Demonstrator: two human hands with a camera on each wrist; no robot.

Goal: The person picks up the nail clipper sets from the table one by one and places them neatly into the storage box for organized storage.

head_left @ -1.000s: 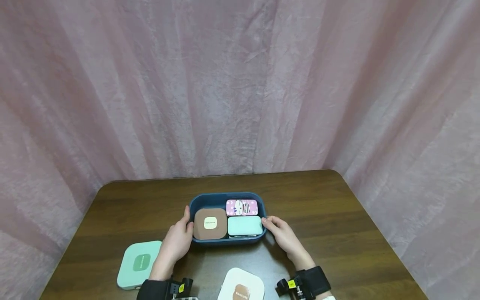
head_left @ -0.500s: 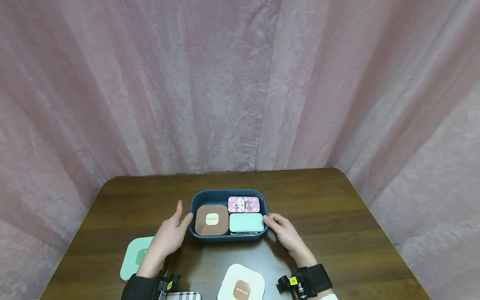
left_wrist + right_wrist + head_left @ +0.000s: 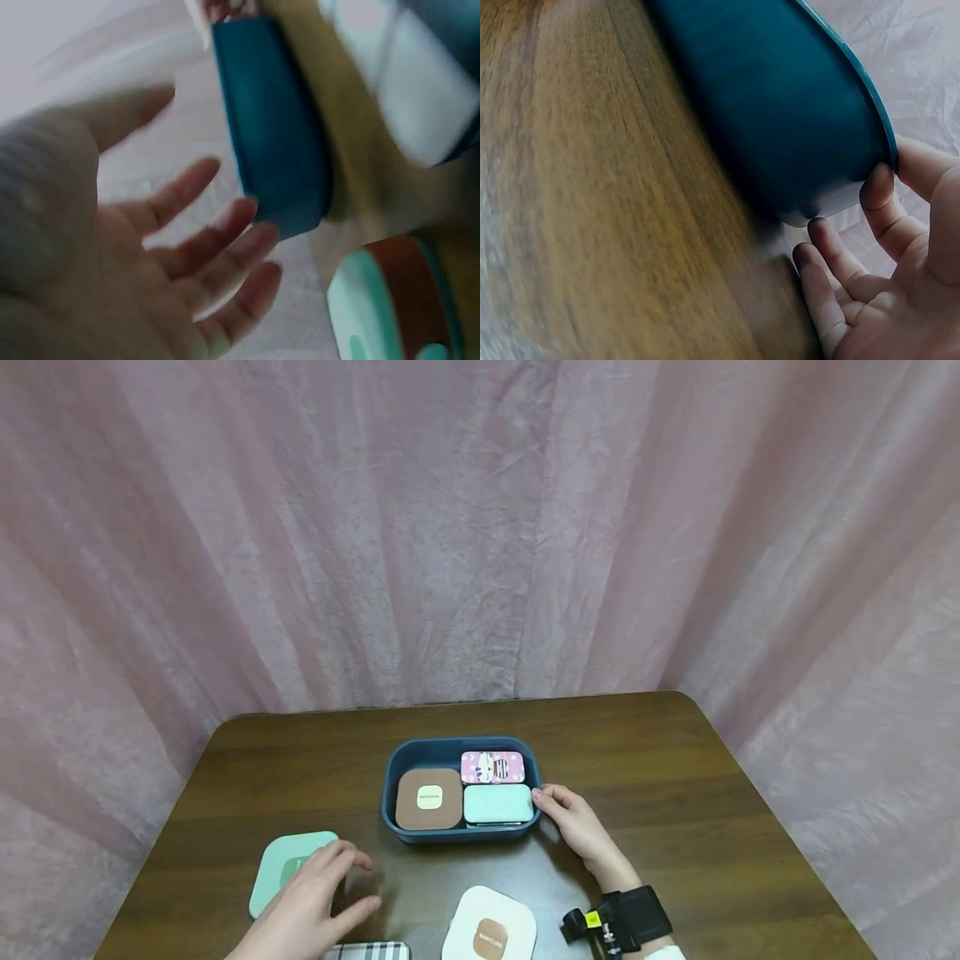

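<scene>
A dark blue bin (image 3: 461,836) stands mid-table, holding a brown square case (image 3: 412,814), a pink cartoon tin (image 3: 504,767) and a mint rectangular case (image 3: 498,803). My right hand (image 3: 576,828) pinches the bin's right rim between thumb and fingers, as the right wrist view also shows. Nothing is held by my left hand (image 3: 311,893); its fingers are spread and relaxed, in front of the bin and apart from it. Beneath and beside that hand lie a mint green square case (image 3: 279,860), partly covered, and a checked case (image 3: 382,951), cut off by the frame.
A white square case with a brown label (image 3: 467,917) lies near the front of the wooden table (image 3: 652,760). Pink curtains (image 3: 480,543) hang behind the table's far edge.
My left hand has let go of the bin's left side and drawn back toward the front of the table. My right hand has stayed at the bin's right rim.
</scene>
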